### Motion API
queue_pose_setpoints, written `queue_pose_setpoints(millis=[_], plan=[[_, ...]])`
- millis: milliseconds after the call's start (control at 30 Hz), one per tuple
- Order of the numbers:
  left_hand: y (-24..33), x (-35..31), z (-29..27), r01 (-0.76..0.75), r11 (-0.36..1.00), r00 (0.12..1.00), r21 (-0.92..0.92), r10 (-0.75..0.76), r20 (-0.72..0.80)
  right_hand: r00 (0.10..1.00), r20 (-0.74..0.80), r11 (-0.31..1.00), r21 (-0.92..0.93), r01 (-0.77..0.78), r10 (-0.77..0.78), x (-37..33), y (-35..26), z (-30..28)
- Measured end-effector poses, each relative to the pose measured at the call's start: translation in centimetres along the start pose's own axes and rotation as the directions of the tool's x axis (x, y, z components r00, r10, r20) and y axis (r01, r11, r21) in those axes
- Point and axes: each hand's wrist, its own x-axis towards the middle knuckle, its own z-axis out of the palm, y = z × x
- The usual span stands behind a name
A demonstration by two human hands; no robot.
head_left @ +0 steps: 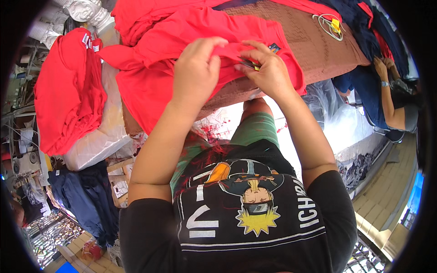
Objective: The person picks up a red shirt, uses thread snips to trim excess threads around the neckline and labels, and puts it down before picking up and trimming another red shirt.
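Right hand (269,70) is closed on a small dark tool (251,64); whether cloth is pinched by the curled left hand (196,68) cannot be told. Beneath both, the red garment (157,59), spread on brown cloth (321,52), is judged light, limp, best held by its hem.

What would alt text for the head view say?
A person's left hand and right hand, the right holding a small dark tool, are over a red garment on a brown surface; more red clothing lies at left.

Garment (154,50), plain red; surface (318,52), brown; shorts (255,129), green-striped; T-shirt (282,236), black, with yellow, orange and white cartoon print.
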Motion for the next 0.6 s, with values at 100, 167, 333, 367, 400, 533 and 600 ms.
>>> queue_pose_setpoints(millis=[100, 167, 333, 367, 400, 533, 600], plan=[[-0.8, 2.0, -2.4, 0.331, 0.787, 0.940, -0.521, -0.322, 0.111, 0.983, 0.142, 0.803, 0.568, -0.177, 0.116, 1.3, 2.0, -0.7], [-2.5, 1.6, -2.2, 0.440, 0.440, 0.872, -0.783, -0.417, 0.256, 0.948, 0.268, 0.629, 0.710, -0.317, 0.175, 2.7, 1.1, -3.3], [-2.3, 1.1, -1.6, 0.521, 0.054, 0.749, -0.852, -0.508, 0.426, 0.897, 0.294, 0.535, 0.724, -0.435, 0.331, 4.4, 0.2, -4.0], [-2.3, 1.2, -1.5, 0.529, 0.057, 0.744, -0.847, -0.510, 0.431, 0.897, 0.291, 0.532, 0.728, -0.433, 0.332, 4.4, 0.2, -3.8], [-2.3, 1.2, -1.4, 0.537, 0.059, 0.739, -0.841, -0.513, 0.436, 0.898, 0.287, 0.528, 0.732, -0.431, 0.334, 4.5, 0.3, -3.7], [-2.8, 1.1, -1.1, 0.547, 0.045, 0.723, -0.836, -0.529, 0.444, 0.900, 0.286, 0.542, 0.723, -0.429, 0.330, 4.6, 0.9, -3.2], [-3.2, 0.9, -1.0, 0.536, 0.039, 0.742, -0.844, -0.499, 0.448, 0.903, 0.309, 0.545, 0.721, -0.427, 0.298, 4.7, 0.9, -3.2]])
